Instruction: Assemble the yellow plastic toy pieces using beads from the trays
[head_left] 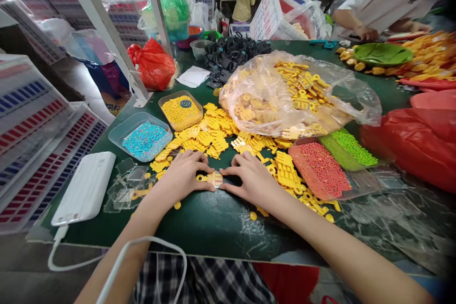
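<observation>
Head view, 1 camera. Yellow piece (215, 180) directly between left hand (183, 171) and right hand (253, 178), over the green surface (199, 223), toward its near edge; can't tell if touching the surface or lifted slightly.

Key relation: long axis running left-right, roughly parallel to the near edge, in line with both hands. Ring end pointing left, into the hollow between left thumb and index; broad striped end facing right.

Left grip: pinching piece around mid-length, index at far side, thumb at near side. Right grip: thumb and index pinched on the broad end, near its 2 corners. Both hands at the piece, so no reach to either side; more of the length inside left grip, only the end at right.

Around: loose yellow parts (210, 137) just beyond the hands. Blue beads (145, 138) and yellow beads (178, 111) off left; red beads (322, 167) and green beads (351, 146) off right. Clear plastic pieces (119, 192) beside left forearm, near white power bank (85, 185).
</observation>
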Available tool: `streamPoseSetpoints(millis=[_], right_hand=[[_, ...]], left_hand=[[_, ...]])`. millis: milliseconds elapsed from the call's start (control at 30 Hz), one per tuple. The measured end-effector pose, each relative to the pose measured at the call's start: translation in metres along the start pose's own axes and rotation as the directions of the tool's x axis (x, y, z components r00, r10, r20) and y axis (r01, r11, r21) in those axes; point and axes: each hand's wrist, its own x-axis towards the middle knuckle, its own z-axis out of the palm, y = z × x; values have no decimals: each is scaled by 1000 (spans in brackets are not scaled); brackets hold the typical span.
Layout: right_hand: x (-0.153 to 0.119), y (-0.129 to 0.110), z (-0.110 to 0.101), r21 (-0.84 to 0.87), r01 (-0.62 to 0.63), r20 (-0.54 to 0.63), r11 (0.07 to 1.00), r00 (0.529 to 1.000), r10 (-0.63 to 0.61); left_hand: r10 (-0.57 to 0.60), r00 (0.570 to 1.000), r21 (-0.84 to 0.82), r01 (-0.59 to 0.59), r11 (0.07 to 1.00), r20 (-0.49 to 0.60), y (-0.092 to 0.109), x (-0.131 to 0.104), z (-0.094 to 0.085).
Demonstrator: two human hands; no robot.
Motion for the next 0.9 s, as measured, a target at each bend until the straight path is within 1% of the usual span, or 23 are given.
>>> streamPoseSetpoints(millis=[67,133,233,300,400,500,567,600,633,700,800,900], right_hand=[[0,0,0,-1,-11,2,1000,1000,11],[0,0,1,12,-19,2,1000,1000,19],[-1,0,3,45,-24,-2,999,1000,24],[-2,0,3,77,-10,-9,997,1000,11],[-5,-3,4,147,3,-57,989,998,5],[-6,-6,4,270,-35,-127,962,989,72],[-6,-9,6,357,-41,-150,933,984,101],[-6,-9,7,384,-29,-160,923,982,98],[-6,-10,8,394,-9,-175,919,981,85],[-5,-10,9,363,45,-238,931,970,46],[-6,-8,8,239,129,-344,962,938,-40],[-7,-7,5,139,184,-374,973,920,-121]], left_hand=[[41,999,70,-39,997,-20,-2,1,0],[104,993,99,-99,990,-46,-5,0,0],[210,972,62,-204,977,-105,-10,-2,3],[277,945,31,-276,961,-172,-12,-4,5],[346,885,40,-352,935,-311,-11,-7,7],[392,793,96,-396,913,-467,-5,-9,6],[407,741,123,-409,904,-533,-1,-11,4],[410,728,126,-413,902,-549,1,-12,4],[410,724,120,-418,901,-555,3,-13,3],[393,730,79,-425,902,-559,4,-14,2],[335,744,7,-406,914,-578,4,-15,1],[324,746,-15,-408,913,-582,3,-14,2]])
